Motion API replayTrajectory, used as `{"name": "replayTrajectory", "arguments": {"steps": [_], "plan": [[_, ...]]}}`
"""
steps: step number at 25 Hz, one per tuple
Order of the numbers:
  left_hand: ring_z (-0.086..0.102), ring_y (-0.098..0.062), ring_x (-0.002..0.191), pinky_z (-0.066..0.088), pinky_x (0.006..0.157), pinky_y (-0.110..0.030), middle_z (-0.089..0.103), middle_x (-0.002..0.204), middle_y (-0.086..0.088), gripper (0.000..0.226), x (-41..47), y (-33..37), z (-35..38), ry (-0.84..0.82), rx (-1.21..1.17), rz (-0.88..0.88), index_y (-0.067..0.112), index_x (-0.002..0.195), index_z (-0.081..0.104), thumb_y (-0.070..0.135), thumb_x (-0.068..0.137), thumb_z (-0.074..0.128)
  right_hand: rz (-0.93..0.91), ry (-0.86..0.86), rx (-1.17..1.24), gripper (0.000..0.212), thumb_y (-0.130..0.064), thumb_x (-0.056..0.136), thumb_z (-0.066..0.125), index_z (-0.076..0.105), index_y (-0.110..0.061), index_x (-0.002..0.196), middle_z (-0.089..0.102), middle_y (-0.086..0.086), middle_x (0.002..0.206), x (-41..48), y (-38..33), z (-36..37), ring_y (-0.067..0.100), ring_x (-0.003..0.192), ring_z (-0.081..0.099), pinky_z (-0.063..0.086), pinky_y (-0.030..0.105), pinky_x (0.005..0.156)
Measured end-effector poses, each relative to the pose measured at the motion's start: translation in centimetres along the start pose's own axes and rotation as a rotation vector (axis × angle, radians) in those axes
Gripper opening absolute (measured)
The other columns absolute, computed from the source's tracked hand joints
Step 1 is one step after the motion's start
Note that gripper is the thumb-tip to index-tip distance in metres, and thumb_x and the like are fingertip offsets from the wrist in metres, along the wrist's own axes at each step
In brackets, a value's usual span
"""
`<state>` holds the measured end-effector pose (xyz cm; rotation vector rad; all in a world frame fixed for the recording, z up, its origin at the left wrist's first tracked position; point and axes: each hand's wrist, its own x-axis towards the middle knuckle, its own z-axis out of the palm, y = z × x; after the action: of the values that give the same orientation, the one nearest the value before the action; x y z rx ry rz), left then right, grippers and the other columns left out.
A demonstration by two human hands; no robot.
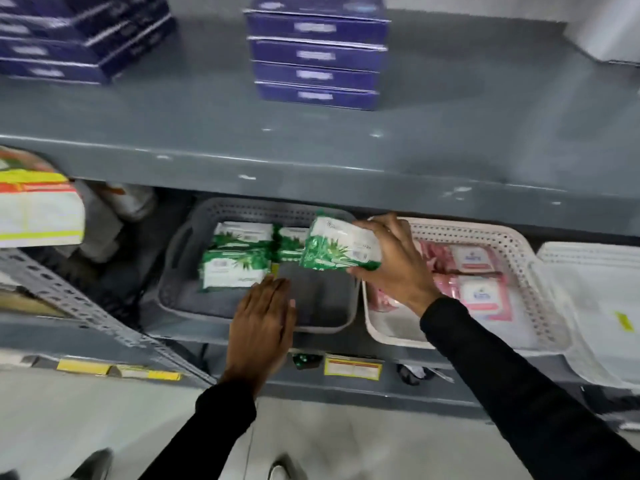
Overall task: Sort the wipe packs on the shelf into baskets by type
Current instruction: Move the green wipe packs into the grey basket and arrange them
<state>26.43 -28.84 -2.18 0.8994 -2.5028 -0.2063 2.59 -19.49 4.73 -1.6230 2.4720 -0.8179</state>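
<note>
A grey basket (pixel 187 237) on the lower shelf holds several green-and-white wipe packs (pixel 235 268) along its back and left side. My right hand (pixel 394 268) is shut on another green wipe pack (pixel 337 249) and holds it above the basket's right part. My left hand (pixel 263 323) lies flat, fingers together, over the basket's front rim, its fingertips touching the nearest green pack. To the right stands a pinkish-white basket (pixel 519 258) with several pink wipe packs (pixel 485 296) in it.
A grey upper shelf (pixel 311 161) overhangs the baskets, with stacks of purple boxes (pixel 317 53) on it. White trays (pixel 595 306) sit at far right. Boxes and bottles (pixel 38 206) stand at left. A perforated metal strut (pixel 86 306) slants across the lower left.
</note>
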Motion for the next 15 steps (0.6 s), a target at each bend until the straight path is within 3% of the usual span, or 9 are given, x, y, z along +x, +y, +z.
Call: {"name": "replayTrajectory", "arguments": {"steps": [3, 9, 12, 15], "plan": [[0.058, -0.032, 0.126, 0.047, 0.104, -0.044, 0.068, 0.128, -0.015, 0.041, -0.3, -3.9, -0.5, 0.004, 0.026, -0.023, 0.004, 0.123, 0.064, 0.027, 0.101, 0.040, -0.077, -0.075, -0.082, 0.076, -0.040, 0.074, 0.082, 0.050, -0.020, 0.140, 0.045, 0.002, 0.133, 2.9, -3.6, 3.6, 0.022, 0.128, 0.034, 0.040, 0.041, 0.109], [0.059, -0.028, 0.126, 0.045, 0.107, -0.043, 0.069, 0.126, -0.012, 0.039, -1.0, -4.5, 0.1, 0.037, 0.027, -0.026, 0.005, 0.123, 0.064, 0.026, 0.101, 0.039, -0.033, -0.266, -0.090, 0.080, -0.036, 0.073, 0.085, 0.048, -0.022, 0.142, 0.044, 0.003, 0.135, 4.5, -5.3, 8.5, 0.022, 0.125, 0.034, 0.039, 0.044, 0.109], [0.059, -0.026, 0.127, 0.044, 0.109, -0.042, 0.069, 0.129, -0.012, 0.043, -0.8, -4.2, 0.0, 0.024, 0.048, -0.056, 0.006, 0.125, 0.064, 0.026, 0.101, 0.036, -0.034, -0.282, -0.128, 0.081, -0.034, 0.072, 0.085, 0.047, -0.022, 0.143, 0.042, 0.002, 0.138, 4.2, -5.0, 9.4, 0.025, 0.128, 0.035, 0.042, 0.048, 0.108], [0.058, -0.024, 0.129, 0.045, 0.111, -0.041, 0.067, 0.132, -0.011, 0.044, -0.6, -3.8, -0.3, 0.004, 0.045, -0.059, 0.006, 0.126, 0.064, 0.027, 0.100, 0.037, -0.041, -0.267, -0.193, 0.091, -0.047, 0.071, 0.084, 0.041, -0.024, 0.147, 0.040, 0.003, 0.144, 3.9, -5.2, 8.9, 0.025, 0.132, 0.034, 0.038, 0.051, 0.111]]}}
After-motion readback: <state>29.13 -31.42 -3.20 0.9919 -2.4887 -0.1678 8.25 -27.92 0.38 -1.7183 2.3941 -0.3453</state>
